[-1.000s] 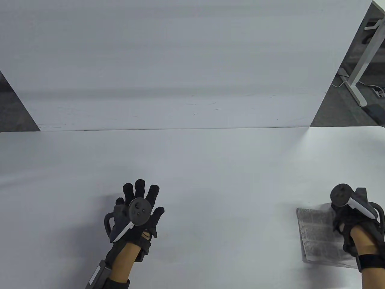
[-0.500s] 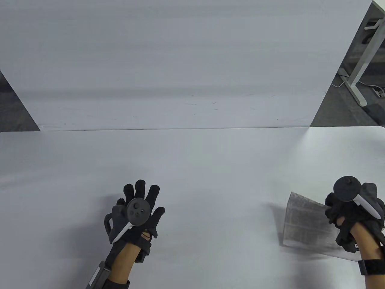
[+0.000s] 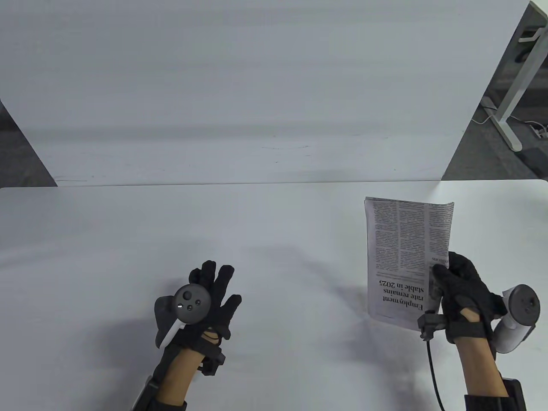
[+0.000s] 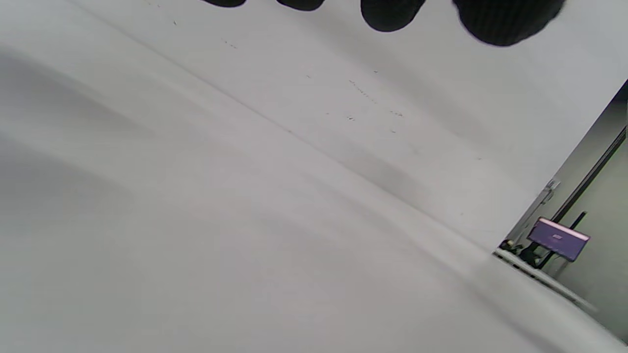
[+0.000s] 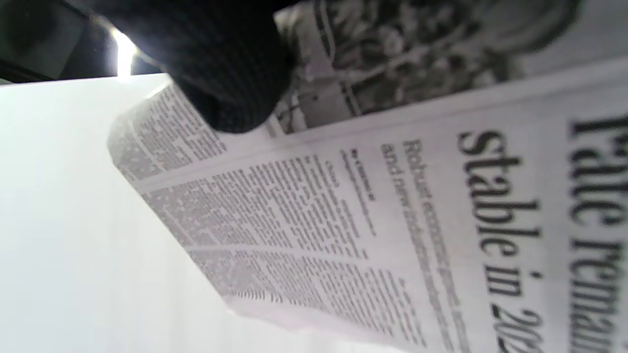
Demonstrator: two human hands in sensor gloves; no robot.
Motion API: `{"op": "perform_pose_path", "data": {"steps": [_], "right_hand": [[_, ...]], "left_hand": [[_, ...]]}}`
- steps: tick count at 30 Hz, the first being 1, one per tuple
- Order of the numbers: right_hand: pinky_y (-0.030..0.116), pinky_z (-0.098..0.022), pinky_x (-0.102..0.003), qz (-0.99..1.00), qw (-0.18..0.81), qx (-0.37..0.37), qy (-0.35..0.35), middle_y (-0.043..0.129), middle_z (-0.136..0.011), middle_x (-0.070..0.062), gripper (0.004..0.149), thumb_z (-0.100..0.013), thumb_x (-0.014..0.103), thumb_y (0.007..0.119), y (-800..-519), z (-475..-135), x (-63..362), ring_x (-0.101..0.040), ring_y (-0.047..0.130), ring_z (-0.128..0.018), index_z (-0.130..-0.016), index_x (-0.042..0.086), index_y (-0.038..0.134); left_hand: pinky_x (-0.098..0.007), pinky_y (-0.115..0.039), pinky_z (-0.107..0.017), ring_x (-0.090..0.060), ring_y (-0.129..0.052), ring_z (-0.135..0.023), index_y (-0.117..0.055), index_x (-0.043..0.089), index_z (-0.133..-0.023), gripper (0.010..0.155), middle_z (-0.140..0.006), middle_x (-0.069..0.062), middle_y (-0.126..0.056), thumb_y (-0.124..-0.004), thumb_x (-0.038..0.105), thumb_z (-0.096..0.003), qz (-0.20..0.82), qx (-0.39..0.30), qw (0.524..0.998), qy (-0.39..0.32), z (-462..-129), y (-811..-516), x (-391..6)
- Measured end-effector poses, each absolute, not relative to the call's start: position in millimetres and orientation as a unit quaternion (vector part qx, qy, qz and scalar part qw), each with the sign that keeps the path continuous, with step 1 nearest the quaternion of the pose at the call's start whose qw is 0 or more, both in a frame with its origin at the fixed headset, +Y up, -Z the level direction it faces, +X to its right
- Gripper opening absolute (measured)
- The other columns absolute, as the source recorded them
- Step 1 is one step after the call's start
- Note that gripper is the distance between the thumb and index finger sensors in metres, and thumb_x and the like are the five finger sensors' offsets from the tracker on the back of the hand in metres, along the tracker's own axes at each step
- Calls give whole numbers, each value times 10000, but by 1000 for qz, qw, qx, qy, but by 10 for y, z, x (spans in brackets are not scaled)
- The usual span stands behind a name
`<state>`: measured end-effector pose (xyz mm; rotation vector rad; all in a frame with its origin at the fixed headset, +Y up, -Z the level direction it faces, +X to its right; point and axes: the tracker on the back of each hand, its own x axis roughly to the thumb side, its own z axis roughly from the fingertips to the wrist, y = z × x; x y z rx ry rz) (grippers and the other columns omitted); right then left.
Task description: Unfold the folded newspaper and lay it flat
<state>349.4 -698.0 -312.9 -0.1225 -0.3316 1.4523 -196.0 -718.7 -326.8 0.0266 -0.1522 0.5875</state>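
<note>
A folded newspaper (image 3: 402, 252) with small print and a headline stands lifted above the white table (image 3: 274, 239) at the right, its long side running away from me. My right hand (image 3: 454, 287) grips its near right edge, thumb on the printed face. In the right wrist view the newspaper (image 5: 373, 220) fills the frame with the thumb (image 5: 221, 73) pressing on it. My left hand (image 3: 209, 295) hovers over the table at the lower left, fingers spread and holding nothing. Only the fingertips (image 4: 392, 14) show in the left wrist view.
A second white table (image 3: 257, 85) butts against the far edge of mine. A desk leg and cables (image 3: 509, 111) stand on the floor at the far right. A black cable (image 3: 432, 372) hangs from my right wrist.
My right hand has lifted the newspaper off the table's right edge, turned it over and brought it up and leftward. My left hand has shifted slightly right.
</note>
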Motion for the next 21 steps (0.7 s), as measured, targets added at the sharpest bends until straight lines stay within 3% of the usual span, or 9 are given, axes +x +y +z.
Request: {"op": "perform_pose_path", "data": {"steps": [2,7,10,14,21], "right_hand": [[685,-600,-639,658,736,-50,-151,942,-787,-135,468,-393,253,913,-6988,-3102,3449,-411,1029,-609,-826,168,759],[679,-607,-635,625,777,11,-69,927,-805,-133,472,-407,260,904,-7017,-3072,3108,-406,1021,-626,-841,168,741],[686,-605,-627,612,790,38,-24,923,-812,-133,477,-411,265,901,-7048,-3061,2872,-398,1024,-621,-848,168,735],[688,-600,-626,587,807,64,29,923,-811,-138,476,-411,263,900,-7095,-3035,2548,-400,1025,-614,-848,164,738],[686,-603,-623,563,817,84,89,917,-818,-136,477,-418,265,895,-7187,-2988,2190,-397,1021,-624,-854,165,730]], "left_hand": [[-747,-390,-718,-566,-384,-1087,-435,364,-1099,687,-1195,-136,-308,-674,549,-482,308,19,948,-79,-3252,-7176,-1938],[-739,-420,-710,-555,-530,-1060,-454,316,-1098,709,-1179,-149,-445,-691,564,-477,410,25,904,-121,-3195,-7133,-1775],[-738,-424,-709,-550,-564,-1050,-453,287,-1099,739,-1171,-148,-480,-714,578,-472,502,7,852,-150,-3150,-7125,-1645],[-741,-410,-711,-562,-538,-1052,-420,236,-1106,804,-1172,-170,-445,-773,567,-464,636,-63,745,-189,-3100,-7175,-1434],[-666,-517,-718,-513,-652,-1023,-265,198,-1089,923,-1146,-182,-464,-841,526,-446,661,-122,702,-238,-3048,-7260,-1193]]}}
